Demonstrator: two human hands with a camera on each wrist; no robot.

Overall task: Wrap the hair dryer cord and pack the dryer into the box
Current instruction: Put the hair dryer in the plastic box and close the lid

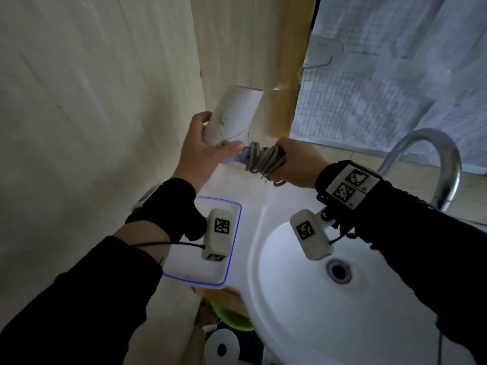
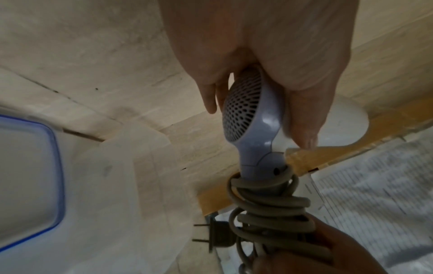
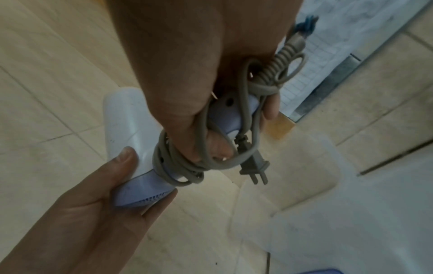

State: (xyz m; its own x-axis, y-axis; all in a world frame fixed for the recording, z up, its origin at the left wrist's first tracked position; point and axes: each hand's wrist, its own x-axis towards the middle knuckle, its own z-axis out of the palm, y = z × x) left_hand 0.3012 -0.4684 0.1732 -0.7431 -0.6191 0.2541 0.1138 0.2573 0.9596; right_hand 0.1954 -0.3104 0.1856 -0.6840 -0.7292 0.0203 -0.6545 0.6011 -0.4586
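Closest to the person, beside the white sink [image 1: 303,325], sits the box [image 1: 232,233]: a clear tub with a blue rim, its opening facing up, partly hidden under the left forearm. Beyond the sink's back edge, and well above the box, both hands hold the hair dryer [image 1: 232,114] in the air against the pale wall.

The left hand [image 1: 200,156] cups the white barrel, thumb on one side and fingers curled round the lilac grille end. The right hand [image 1: 297,164] is closed round the lilac handle and the grey cord [image 1: 263,159] coiled over it. The plug [image 3: 254,166] hangs free below the coils with its two prongs out.

I'd judge the dryer light and rigid, its smooth plastic shell a little slippery, so the barrel is a fair place to carry it. The cord looks springy; several loops sit slack, and they would likely slide off the handle once that grip eases. Best to keep fingers over the coils, tuck the plug under a loop, and lower it handle and cord together.

Past the sink rises the curved metal tap [image 1: 434,159].
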